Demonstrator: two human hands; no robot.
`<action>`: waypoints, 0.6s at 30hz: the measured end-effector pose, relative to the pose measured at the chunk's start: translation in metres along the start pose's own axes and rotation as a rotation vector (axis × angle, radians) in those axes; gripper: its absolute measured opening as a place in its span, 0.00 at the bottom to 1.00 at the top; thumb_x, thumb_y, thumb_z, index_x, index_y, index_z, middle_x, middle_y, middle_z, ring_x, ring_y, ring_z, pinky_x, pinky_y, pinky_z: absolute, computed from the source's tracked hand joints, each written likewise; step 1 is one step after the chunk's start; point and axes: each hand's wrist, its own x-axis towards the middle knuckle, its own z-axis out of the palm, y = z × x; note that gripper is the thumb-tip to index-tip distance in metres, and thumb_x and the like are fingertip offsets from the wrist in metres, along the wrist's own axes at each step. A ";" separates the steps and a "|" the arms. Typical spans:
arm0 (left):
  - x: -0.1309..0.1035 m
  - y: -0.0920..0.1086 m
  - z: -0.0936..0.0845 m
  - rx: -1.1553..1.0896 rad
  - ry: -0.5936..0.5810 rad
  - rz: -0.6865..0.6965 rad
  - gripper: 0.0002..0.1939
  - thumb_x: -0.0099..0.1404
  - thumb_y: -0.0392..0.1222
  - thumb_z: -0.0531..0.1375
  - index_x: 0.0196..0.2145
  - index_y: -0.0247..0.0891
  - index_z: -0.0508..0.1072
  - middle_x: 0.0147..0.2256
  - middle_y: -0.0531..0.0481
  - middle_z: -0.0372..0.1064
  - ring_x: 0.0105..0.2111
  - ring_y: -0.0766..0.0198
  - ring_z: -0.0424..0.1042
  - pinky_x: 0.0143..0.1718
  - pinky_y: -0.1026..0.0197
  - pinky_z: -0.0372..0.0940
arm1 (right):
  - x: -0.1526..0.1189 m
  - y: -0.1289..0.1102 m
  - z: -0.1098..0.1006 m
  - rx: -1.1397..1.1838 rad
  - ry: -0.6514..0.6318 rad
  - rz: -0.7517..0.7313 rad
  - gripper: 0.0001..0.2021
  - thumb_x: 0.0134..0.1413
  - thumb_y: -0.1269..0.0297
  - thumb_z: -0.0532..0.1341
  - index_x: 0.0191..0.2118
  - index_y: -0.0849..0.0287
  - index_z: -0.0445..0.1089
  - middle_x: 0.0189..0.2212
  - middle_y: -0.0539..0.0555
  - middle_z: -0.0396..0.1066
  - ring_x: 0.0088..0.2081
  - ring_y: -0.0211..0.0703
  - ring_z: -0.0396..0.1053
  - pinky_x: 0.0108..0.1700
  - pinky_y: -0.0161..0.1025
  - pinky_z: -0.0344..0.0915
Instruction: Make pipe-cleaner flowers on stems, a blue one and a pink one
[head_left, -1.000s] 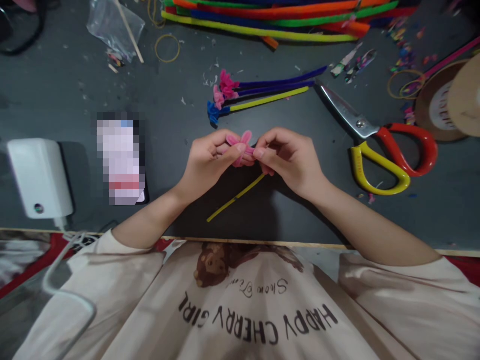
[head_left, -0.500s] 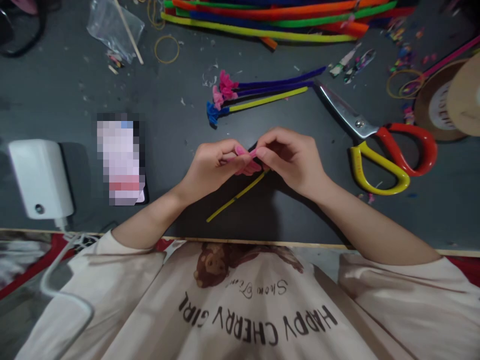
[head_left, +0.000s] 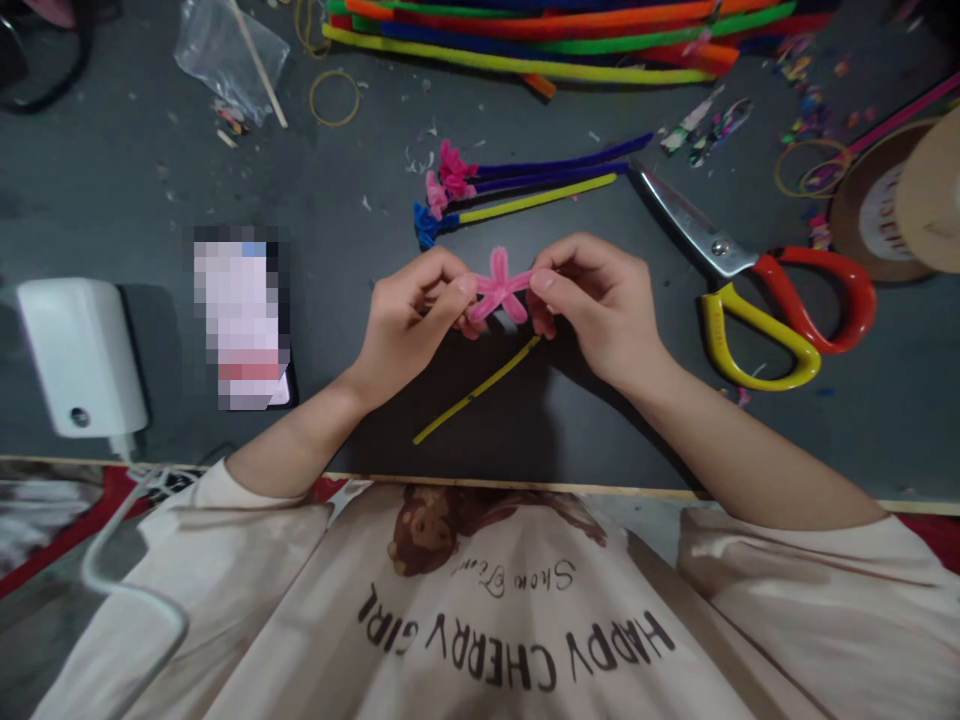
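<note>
Between my hands is a pink pipe-cleaner flower (head_left: pixel 499 287) with several looped petals spread out flat. My left hand (head_left: pixel 420 325) pinches a petal on its left side. Thumb and fingers of my right hand (head_left: pixel 596 310) grip a petal on the right. Below the flower a short yellow pipe cleaner (head_left: pixel 472 395) lies slantwise on the table, its upper end close to my right fingers. Beyond my hands rest finished-looking stems with a hot-pink flower head (head_left: pixel 454 170), a light-pink one (head_left: pixel 435 195) and a blue one (head_left: pixel 426 225).
Scissors (head_left: pixel 721 248) with red and yellow handles lie at the right, beside a ribbon spool (head_left: pixel 870 200). Long coloured pipe cleaners (head_left: pixel 525 62) line the far side. A phone (head_left: pixel 240 325) and a white power bank (head_left: pixel 82 358) with a cable sit at the left. The grey table (head_left: pixel 330 220) carries scraps.
My hands have moved apart a little and slightly away from me. The pink flower, mostly covered by my fingers before, now shows its petals spread between them.
</note>
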 end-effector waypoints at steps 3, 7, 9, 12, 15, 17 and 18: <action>0.000 -0.002 -0.001 0.094 0.007 0.057 0.19 0.67 0.55 0.57 0.26 0.38 0.66 0.21 0.56 0.69 0.21 0.73 0.69 0.25 0.67 0.67 | -0.002 -0.001 0.001 0.022 -0.086 0.039 0.16 0.54 0.51 0.64 0.27 0.57 0.66 0.19 0.44 0.63 0.18 0.29 0.59 0.19 0.30 0.56; 0.000 -0.004 -0.003 0.145 -0.072 0.120 0.17 0.69 0.52 0.55 0.26 0.39 0.67 0.21 0.55 0.67 0.21 0.74 0.66 0.24 0.67 0.63 | -0.004 -0.004 0.003 -0.012 -0.225 0.088 0.17 0.51 0.50 0.66 0.26 0.59 0.67 0.17 0.44 0.61 0.19 0.28 0.58 0.19 0.29 0.54; 0.000 -0.003 -0.003 0.151 -0.120 0.146 0.17 0.69 0.50 0.55 0.26 0.39 0.67 0.21 0.56 0.66 0.20 0.74 0.65 0.23 0.67 0.61 | -0.004 -0.005 0.004 -0.014 -0.231 0.096 0.18 0.52 0.49 0.66 0.24 0.60 0.66 0.17 0.44 0.61 0.19 0.28 0.59 0.19 0.29 0.54; 0.000 -0.003 -0.004 0.140 -0.127 0.167 0.17 0.69 0.49 0.55 0.25 0.39 0.66 0.20 0.56 0.65 0.19 0.74 0.65 0.23 0.67 0.61 | -0.004 -0.007 0.005 -0.001 -0.217 0.096 0.19 0.52 0.49 0.65 0.24 0.60 0.67 0.18 0.45 0.64 0.19 0.27 0.59 0.20 0.28 0.55; 0.001 -0.003 -0.004 0.118 -0.128 0.149 0.17 0.69 0.50 0.55 0.25 0.39 0.66 0.19 0.56 0.64 0.19 0.74 0.64 0.22 0.68 0.60 | -0.003 -0.007 0.005 -0.013 -0.188 0.066 0.19 0.51 0.49 0.66 0.25 0.60 0.68 0.18 0.45 0.65 0.19 0.27 0.58 0.20 0.28 0.55; 0.000 -0.003 -0.004 0.135 -0.148 0.132 0.18 0.68 0.51 0.56 0.24 0.38 0.66 0.18 0.57 0.64 0.17 0.75 0.63 0.21 0.68 0.58 | -0.003 -0.007 0.005 -0.033 -0.151 0.036 0.19 0.50 0.48 0.66 0.24 0.60 0.68 0.18 0.45 0.64 0.18 0.27 0.58 0.20 0.29 0.54; 0.000 -0.003 -0.003 0.159 -0.152 0.129 0.18 0.68 0.51 0.56 0.23 0.38 0.65 0.18 0.57 0.64 0.17 0.75 0.62 0.20 0.68 0.58 | -0.003 -0.007 0.006 -0.042 -0.131 0.024 0.20 0.50 0.46 0.66 0.24 0.60 0.67 0.18 0.45 0.64 0.18 0.27 0.57 0.20 0.29 0.54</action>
